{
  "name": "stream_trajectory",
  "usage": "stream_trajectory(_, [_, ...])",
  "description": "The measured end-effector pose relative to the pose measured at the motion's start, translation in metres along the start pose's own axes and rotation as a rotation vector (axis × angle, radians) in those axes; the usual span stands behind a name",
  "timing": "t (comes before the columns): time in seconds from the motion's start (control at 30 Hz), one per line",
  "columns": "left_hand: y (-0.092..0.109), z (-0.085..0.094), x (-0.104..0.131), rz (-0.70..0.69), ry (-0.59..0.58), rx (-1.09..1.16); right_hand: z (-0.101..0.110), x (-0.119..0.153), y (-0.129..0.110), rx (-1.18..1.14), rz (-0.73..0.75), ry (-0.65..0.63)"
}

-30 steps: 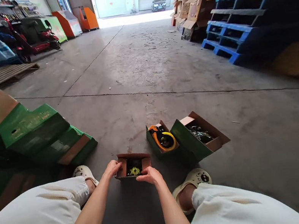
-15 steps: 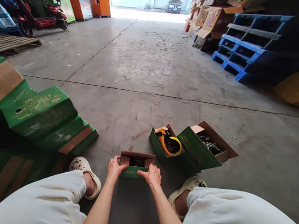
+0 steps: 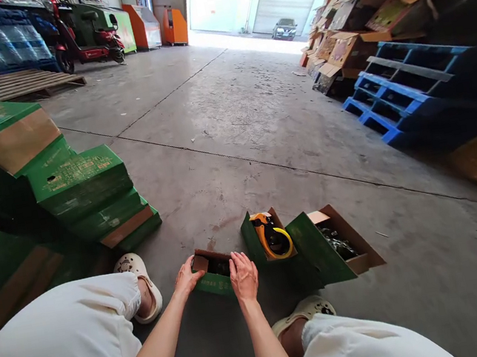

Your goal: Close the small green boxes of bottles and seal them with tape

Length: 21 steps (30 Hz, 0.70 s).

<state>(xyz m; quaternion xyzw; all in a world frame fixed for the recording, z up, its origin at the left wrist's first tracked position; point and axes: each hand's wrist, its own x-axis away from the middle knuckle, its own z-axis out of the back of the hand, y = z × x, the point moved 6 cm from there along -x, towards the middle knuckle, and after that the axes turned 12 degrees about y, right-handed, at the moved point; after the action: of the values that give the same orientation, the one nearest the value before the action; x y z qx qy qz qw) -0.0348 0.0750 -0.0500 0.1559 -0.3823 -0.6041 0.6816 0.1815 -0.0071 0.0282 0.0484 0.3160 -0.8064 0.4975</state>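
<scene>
A small green cardboard box (image 3: 213,282), open at the top, sits on the floor between my feet. My left hand (image 3: 187,276) grips its left end, thumb along the front edge and fingers round the side. Over the right end lies my right hand (image 3: 244,276), back of the hand up and fingers bent over the rim, hiding that corner. Dark contents show inside but are too dim to name. Just to the right, an orange tape dispenser (image 3: 269,234) with a yellow roll rests in a second green box (image 3: 252,240).
A third open green box (image 3: 320,250) holds dark items in clear plastic. Stacked green cartons (image 3: 82,181) stand at my left. Blue pallets (image 3: 389,90) and piled cardboard (image 3: 335,44) are on the right. A red scooter (image 3: 90,44) stands far left beside a wooden pallet (image 3: 10,85).
My right hand has shifted from the box's front right corner up over its right end, and the right inner flap is now covered. My left hand keeps its grip. The view has tilted up slightly.
</scene>
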Motion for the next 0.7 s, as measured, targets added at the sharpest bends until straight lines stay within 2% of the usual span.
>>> stream_trajectory(0.13, [0.002,0.003,0.002,-0.029,-0.019,0.038,0.012,0.011,-0.010,0.009,0.055,0.040])
stream_trajectory(0.3, [0.005,0.002,0.004,-0.074,-0.042,0.064,0.026,0.002,-0.017,0.121,0.011,-0.081])
stream_trajectory(0.43, [0.008,0.000,0.005,-0.111,-0.040,0.042,0.017,0.021,-0.013,0.106,-0.044,-0.194])
stream_trajectory(0.57, [0.008,0.000,0.006,-0.135,-0.026,0.003,0.002,0.057,-0.011,0.090,0.012,-0.254])
stream_trajectory(0.7, [0.014,0.004,0.012,-0.254,0.035,-0.059,-0.008,0.067,-0.005,0.127,0.029,-0.285])
